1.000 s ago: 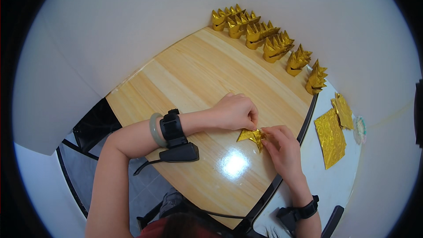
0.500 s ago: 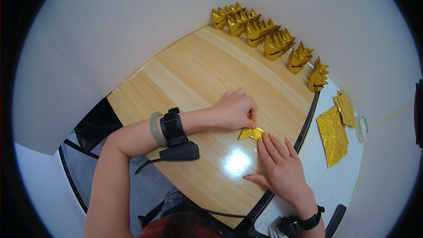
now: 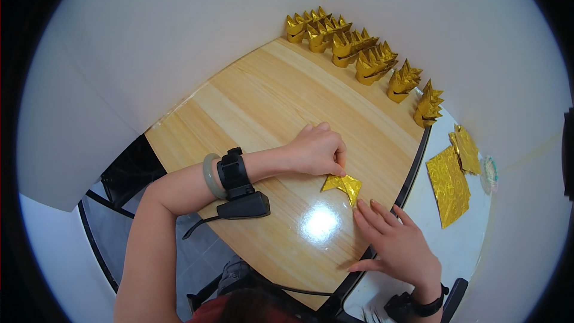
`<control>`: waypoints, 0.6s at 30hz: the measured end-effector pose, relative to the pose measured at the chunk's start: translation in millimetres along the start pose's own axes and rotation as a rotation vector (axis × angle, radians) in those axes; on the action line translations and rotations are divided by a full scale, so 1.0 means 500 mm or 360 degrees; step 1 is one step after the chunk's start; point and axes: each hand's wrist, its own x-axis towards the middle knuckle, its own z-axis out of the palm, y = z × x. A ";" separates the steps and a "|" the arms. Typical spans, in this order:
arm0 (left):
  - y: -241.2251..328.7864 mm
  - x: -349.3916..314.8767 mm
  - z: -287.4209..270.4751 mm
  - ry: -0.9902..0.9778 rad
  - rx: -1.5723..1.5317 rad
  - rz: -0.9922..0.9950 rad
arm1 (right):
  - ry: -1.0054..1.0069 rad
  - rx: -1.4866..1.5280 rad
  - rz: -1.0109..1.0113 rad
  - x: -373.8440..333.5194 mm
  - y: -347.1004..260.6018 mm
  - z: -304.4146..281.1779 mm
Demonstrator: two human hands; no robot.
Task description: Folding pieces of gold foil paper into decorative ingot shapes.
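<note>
A small piece of folded gold foil paper lies on the wood-grain table, with pointed flaps facing me. My left hand is closed, its fingers curled and their tips pinning the paper's far edge to the tabletop. Whatever part of the paper sits under those fingertips is hidden. My right hand is open, with fingers stretched out and thumb apart. Its fingertips rest by the table's right side, just beyond the paper's nearest point, and it holds nothing.
Several gold folded-paper stacks stand in a row along the far right edge. On the white surface to the right lie a flat gold sheet and a smaller gold pile. A clear round object sits beside them.
My right hand has slid off the folded paper toward me and slightly right, uncovering its right-hand flap. My left hand stays on the paper, nearly unmoved.
</note>
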 end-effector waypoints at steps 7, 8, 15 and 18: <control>0.004 -0.005 0.002 0.0013 -0.0011 0.0015 | 0.0714 0.0684 0.0336 0.068 0.018 0.017; 0.007 -0.007 0.005 -0.0004 -0.0011 -0.0005 | 0.0815 0.0695 0.0320 0.081 0.016 0.027; -0.005 -0.010 -0.002 -0.0170 -0.0079 0.0109 | 0.0817 0.0588 0.0198 0.107 0.032 0.071; -0.012 -0.012 -0.013 -0.0277 -0.0107 0.0159 | 0.0826 0.0510 0.0170 0.105 0.036 0.073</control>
